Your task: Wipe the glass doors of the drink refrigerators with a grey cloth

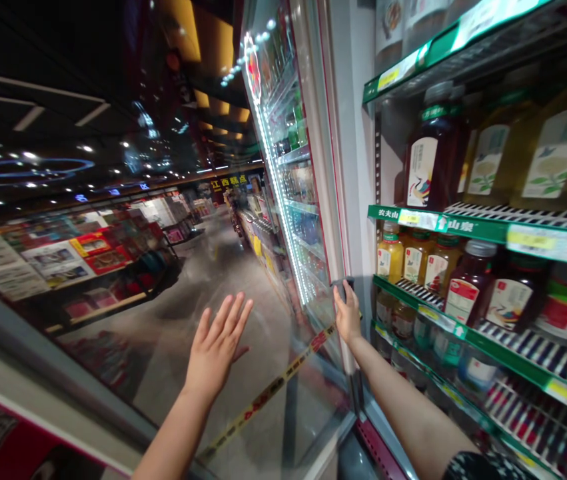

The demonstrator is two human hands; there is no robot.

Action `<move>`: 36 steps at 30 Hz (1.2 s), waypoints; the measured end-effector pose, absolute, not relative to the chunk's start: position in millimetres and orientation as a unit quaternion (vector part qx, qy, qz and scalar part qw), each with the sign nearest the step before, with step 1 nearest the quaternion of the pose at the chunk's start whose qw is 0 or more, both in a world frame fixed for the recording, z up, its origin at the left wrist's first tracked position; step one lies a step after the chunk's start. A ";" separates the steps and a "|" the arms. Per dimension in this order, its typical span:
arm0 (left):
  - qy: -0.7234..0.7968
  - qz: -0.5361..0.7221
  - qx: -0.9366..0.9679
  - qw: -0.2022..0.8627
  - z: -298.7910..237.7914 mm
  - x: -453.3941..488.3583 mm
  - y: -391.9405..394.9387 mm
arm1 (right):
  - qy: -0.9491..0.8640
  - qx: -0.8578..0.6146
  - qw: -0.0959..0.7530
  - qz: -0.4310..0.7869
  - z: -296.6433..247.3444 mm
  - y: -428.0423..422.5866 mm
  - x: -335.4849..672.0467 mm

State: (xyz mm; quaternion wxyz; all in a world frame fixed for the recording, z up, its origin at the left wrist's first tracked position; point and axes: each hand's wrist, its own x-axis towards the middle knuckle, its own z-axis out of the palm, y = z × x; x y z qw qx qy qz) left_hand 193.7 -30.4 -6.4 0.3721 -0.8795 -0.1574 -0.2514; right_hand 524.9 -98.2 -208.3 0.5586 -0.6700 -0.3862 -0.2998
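Note:
My left hand (218, 347) is raised with its fingers stretched out, palm toward the glass door (283, 373); whether it touches the glass I cannot tell. My right hand (347, 313) is at the inner side of the door, against its upright frame (326, 167), with fingers pointing up and apart. No object shows in either hand. A strip of yellow patterned tape (268, 393) runs across the glass. Right of my right arm, bottles of drink stand on cooler shelves, among them a dark bottle (426, 160) and a small yellow bottle (389, 257).
Green-edged shelves with price labels (413, 219) fill the right side. Beyond the glass are a grey shop floor (203, 267) and a display of boxed goods (58, 260) at left. A lit glass-fronted section (293, 173) shows above the right hand.

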 end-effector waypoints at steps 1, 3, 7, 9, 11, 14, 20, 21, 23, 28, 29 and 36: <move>-0.158 -0.251 -0.879 0.374 -6.4 193.8 -30.3 | -0.384 -0.671 0.560 -0.298 -216.6 -102.6 522.3; -0.158 -0.251 -0.878 0.376 -6.2 193.9 -30.4 | -0.376 -0.670 0.566 -0.297 -219.6 -109.2 520.2; -0.155 -0.253 -0.878 0.376 -5.4 193.6 -30.9 | -0.353 -0.658 0.588 -0.311 -180.0 -106.1 522.5; -0.155 -0.254 -0.877 0.376 -5.1 193.6 -31.1 | -0.366 -0.644 0.593 -0.315 -148.8 -97.2 523.1; -0.156 -0.255 -0.876 0.378 -4.8 193.8 -31.6 | -0.396 -0.629 0.592 -0.312 -124.8 -87.3 520.5; -0.157 -0.251 -0.875 0.383 -4.5 194.2 -33.0 | -0.415 -0.623 0.598 -0.287 -125.9 -78.5 507.8; -0.157 -0.248 -0.871 0.394 -5.6 193.3 -33.5 | -0.344 -0.649 0.630 -0.254 -190.0 -76.5 478.0; -0.156 -0.248 -0.871 0.395 -6.0 193.0 -32.9 | -0.337 -0.647 0.634 -0.255 -185.9 -73.7 476.0; -0.156 -0.247 -0.871 0.396 -6.7 192.4 -31.2 | -0.326 -0.640 0.643 -0.267 -160.9 -65.7 471.9; -0.161 -0.237 -0.870 0.400 -7.0 191.0 -27.7 | -0.438 -0.599 0.582 -0.332 -106.9 -61.6 445.7; -0.163 -0.234 -0.870 0.402 -7.0 190.6 -27.3 | -0.482 -0.591 0.548 -0.343 -111.2 -66.3 441.5; -0.161 -0.227 -0.865 0.418 -12.3 188.0 -18.0 | -0.465 -0.618 0.515 -0.371 -137.8 -78.7 467.2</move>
